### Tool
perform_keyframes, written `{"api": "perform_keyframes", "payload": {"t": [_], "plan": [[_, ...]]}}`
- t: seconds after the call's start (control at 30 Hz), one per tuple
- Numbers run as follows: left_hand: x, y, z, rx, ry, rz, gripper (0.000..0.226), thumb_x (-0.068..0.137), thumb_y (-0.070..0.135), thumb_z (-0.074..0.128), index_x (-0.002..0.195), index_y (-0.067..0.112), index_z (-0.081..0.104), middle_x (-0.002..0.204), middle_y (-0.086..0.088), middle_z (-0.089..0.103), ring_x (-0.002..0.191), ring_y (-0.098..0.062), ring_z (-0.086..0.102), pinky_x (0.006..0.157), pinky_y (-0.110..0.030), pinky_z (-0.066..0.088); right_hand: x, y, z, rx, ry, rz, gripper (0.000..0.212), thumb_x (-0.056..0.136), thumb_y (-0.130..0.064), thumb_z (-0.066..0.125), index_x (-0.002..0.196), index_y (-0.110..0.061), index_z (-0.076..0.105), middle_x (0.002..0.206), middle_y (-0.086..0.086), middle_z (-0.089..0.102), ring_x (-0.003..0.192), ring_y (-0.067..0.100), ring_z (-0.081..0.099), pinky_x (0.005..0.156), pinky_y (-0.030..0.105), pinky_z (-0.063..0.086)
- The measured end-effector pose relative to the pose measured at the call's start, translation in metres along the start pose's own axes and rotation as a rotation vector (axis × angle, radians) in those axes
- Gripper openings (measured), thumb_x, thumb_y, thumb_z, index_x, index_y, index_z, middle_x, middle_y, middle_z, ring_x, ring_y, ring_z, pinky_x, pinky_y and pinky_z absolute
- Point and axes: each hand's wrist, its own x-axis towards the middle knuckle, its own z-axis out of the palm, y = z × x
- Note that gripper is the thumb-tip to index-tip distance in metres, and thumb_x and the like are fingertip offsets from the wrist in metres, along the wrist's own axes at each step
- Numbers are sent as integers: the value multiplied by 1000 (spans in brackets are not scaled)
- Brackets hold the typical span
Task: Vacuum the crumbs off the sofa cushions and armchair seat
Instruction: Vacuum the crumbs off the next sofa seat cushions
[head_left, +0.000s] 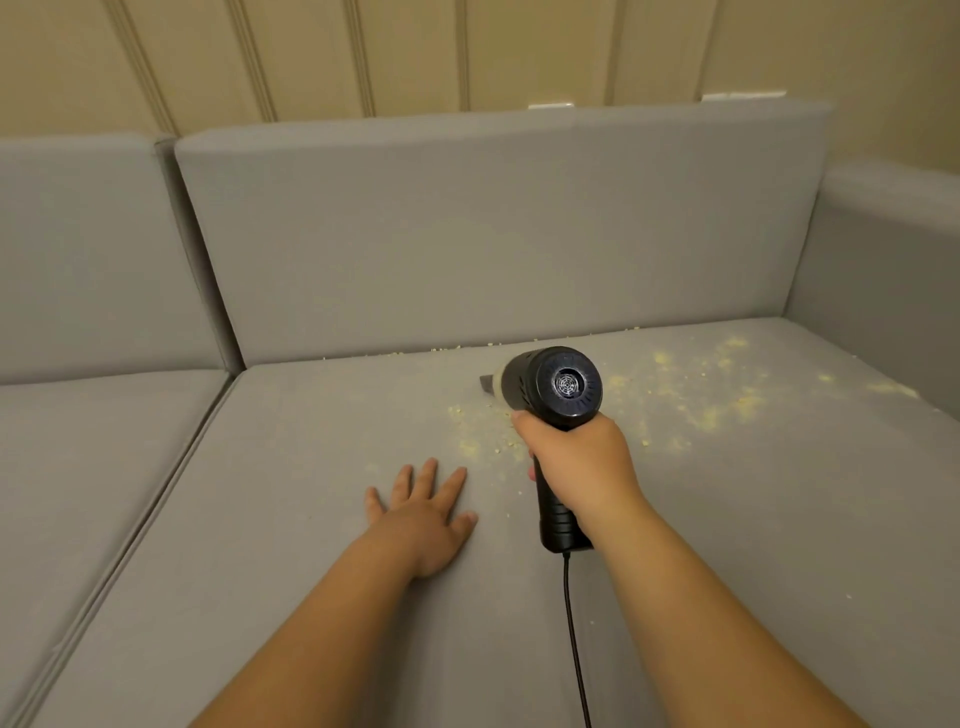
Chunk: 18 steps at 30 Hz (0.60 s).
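Observation:
My right hand (576, 462) grips the handle of a black handheld vacuum (550, 389), whose nozzle points away from me and down onto the grey sofa seat cushion (291, 519). Pale yellow crumbs (717, 395) lie scattered over the cushion's right part, with a smaller patch just left of the nozzle and a thin line along the seam under the back cushion. My left hand (421, 514) rests flat on the cushion, fingers spread, to the left of the vacuum. A black cord (574, 639) hangs from the handle's base toward me.
A second grey seat cushion (78, 467) lies to the left, parted by a seam. Grey back cushions (467, 234) stand upright behind, and a padded armrest (883, 249) closes the right end. A beige panelled wall rises behind the sofa.

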Motion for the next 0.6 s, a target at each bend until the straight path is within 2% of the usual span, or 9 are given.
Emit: {"api": "perform_keyframes", "payload": {"t": [0.1,0.2,0.3,0.43,0.6], "plan": [[0,1,0,1,-2,-4,67,104,67,19,161,49,-10,172,7,-20,158,-25,-18,122,-66,-7,1,-2,-4,40,-39,25,20,84,-29,78,84,-9,75,64,4,69,59,22,71,79,50,64],[0,0,-1,0,-5,-3,67,104,67,19,161,49,-10,171,7,-21,158,-25,-19,122,-66,-8,1,-5,-6,39,-51,27,23,86,-26,76,91,-4,74,68,5,68,54,13,68,79,48,64],[1,0,0,-2,-8,-3,67,104,68,18,161,49,-10,171,7,-21,158,-25,-19,122,-66,-8,-1,-6,-8,18,-67,25,22,85,-25,76,93,-4,73,69,6,69,54,14,68,77,47,64],[0,0,0,2,-6,-5,66,104,68,18,161,50,-11,171,7,-21,158,-25,-19,122,-66,-9,-1,-9,-9,57,-117,40,13,88,-28,78,88,-15,74,72,5,71,57,14,70,65,33,61],[-2,-1,0,-26,-1,1,66,104,67,18,161,50,-11,171,8,-22,158,-25,-21,122,-66,-10,17,-7,11,155,-71,91,19,87,-31,81,90,-14,73,78,8,72,63,18,72,71,36,62]]}}
